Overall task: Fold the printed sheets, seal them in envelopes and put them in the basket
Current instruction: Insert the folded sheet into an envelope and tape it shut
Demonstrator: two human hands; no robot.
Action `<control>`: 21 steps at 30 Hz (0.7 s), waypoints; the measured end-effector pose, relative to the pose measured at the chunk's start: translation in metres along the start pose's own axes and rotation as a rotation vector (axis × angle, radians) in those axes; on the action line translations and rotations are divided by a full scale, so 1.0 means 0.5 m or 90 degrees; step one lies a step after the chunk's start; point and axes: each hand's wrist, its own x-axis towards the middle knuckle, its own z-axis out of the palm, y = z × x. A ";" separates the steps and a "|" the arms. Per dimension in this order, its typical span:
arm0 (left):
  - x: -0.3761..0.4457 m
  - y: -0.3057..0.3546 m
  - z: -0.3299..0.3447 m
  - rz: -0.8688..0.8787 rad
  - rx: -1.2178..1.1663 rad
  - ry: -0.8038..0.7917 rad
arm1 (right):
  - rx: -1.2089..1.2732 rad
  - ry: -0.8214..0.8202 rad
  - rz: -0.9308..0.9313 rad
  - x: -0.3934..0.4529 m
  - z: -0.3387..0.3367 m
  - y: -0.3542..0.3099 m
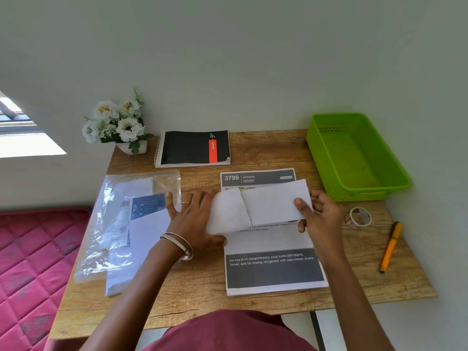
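Envelope [276,202], white, with a folded sheet [228,214] partly inside: held above the printed sheets [273,264] on the table [266,148]. Left hand [195,219] grips the folded sheet, fingertips hidden; right hand [319,214] pinches the envelope's end. Text beneath largely covered. Green basket [354,158] at far right.

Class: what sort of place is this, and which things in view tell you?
Probably a home bedroom desk: a wooden table against the wall, a quilted mattress beside it, and a spiral notebook.
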 end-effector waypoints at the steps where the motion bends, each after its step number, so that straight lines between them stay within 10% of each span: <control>1: 0.000 0.004 0.000 0.000 0.003 -0.003 | 0.004 0.007 0.002 -0.007 0.012 0.001; 21: -0.009 0.049 -0.013 0.034 -0.012 -0.012 | -0.140 -0.243 0.052 -0.084 0.127 0.004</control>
